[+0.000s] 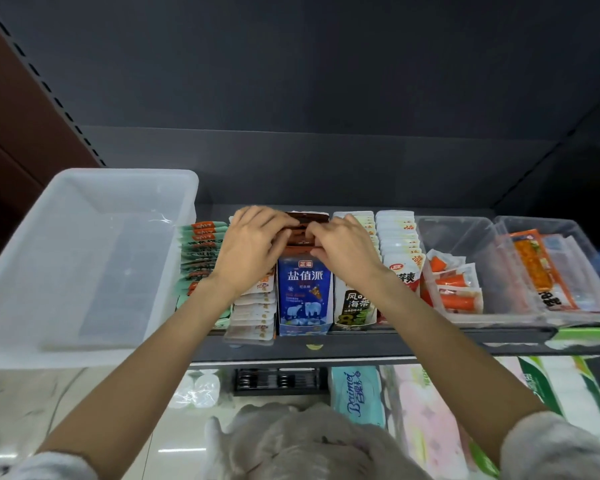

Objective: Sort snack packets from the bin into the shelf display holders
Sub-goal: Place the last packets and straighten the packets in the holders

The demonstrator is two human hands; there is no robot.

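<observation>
Head view: both hands work at the middle of the shelf [291,351]. The left hand [253,244] and the right hand [343,247] meet over the blue display holder [303,296], their fingers curled and pinching a stack of dark brown snack packets [303,230] that stands in the far part of that holder. The left fingers [277,220] wrap the stack's left edge; the right fingers [317,237] nip its right edge.

To the left, the translucent bin [83,258] sits on the shelf's left end and looks emptied, so the sorting seems close to done. Rows of green packets [198,258] and pale packets [253,313] stand left of the blue holder; a seaweed holder [355,306] and white packets [400,244] stand right of it. Further right, clear trays [464,237] hold orange snack sticks [454,289].

The risk, as I judge it: the glossy packets could fan out or slip sideways if either pinch loosens unevenly, spilling into the neighbouring rows. The wrists lie close over the pale row and the seaweed holder, so drawing back carelessly could tip those forward off the shelf's near edge.
</observation>
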